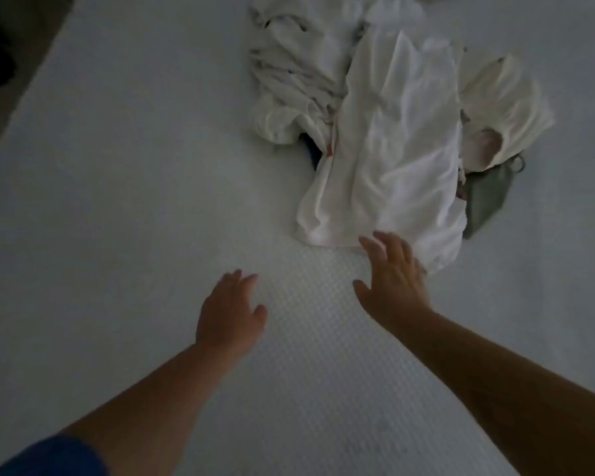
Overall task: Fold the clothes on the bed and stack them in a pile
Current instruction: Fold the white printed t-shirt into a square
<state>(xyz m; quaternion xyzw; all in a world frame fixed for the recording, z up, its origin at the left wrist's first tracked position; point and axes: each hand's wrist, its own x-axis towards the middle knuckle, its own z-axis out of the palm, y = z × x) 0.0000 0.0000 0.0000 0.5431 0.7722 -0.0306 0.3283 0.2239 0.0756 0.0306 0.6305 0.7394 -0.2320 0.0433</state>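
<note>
Pale and dimly lit, the bed (152, 166) fills your view, its cover quilted in a fine dotted weave that shows best near your arms. On its far right lies a loose heap of clothes (323, 63), mostly white, creased and unfolded. Topmost is a long white garment (392, 159) of thin, softly rumpled cloth, running from far to near. Right of it sits a rounded cream piece (505, 97), and below that a flat grey-green piece (488, 197) pokes out. Your right hand (392, 276) has its fingers spread and straight, its fingertips at the garment's near hem. Your left hand (229, 310) hovers flat and relaxed over bare mattress, holding nothing. A blue sleeve (49, 455) shows at the near left corner.
</note>
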